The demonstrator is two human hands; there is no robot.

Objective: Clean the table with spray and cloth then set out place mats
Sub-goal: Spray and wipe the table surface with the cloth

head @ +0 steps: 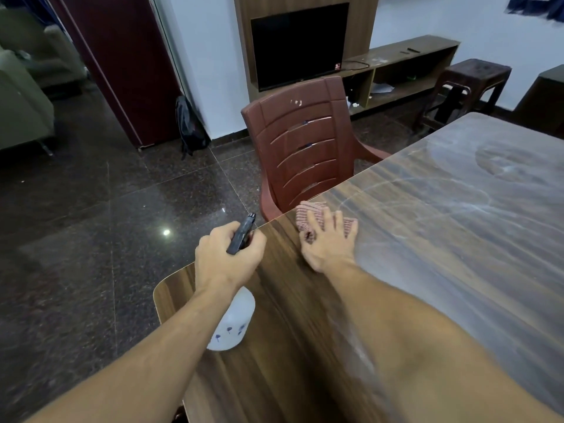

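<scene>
My left hand (227, 254) grips the black trigger head of a white spray bottle (233, 326), held over the near left corner of the wooden table (427, 239). The bottle's body hangs below my wrist and is partly hidden by my forearm. My right hand (328, 239) presses flat, fingers spread, on a red-and-white striped cloth (312, 210) near the table's left edge. White smears show across the tabletop to the right. No place mats are in view.
A brown plastic chair (302, 151) stands against the table's left edge, just beyond the cloth. Farther back are a TV unit (300, 45), a dark stool (470, 83) and a black bag (189, 126) by the wall. Dark tiled floor lies to the left.
</scene>
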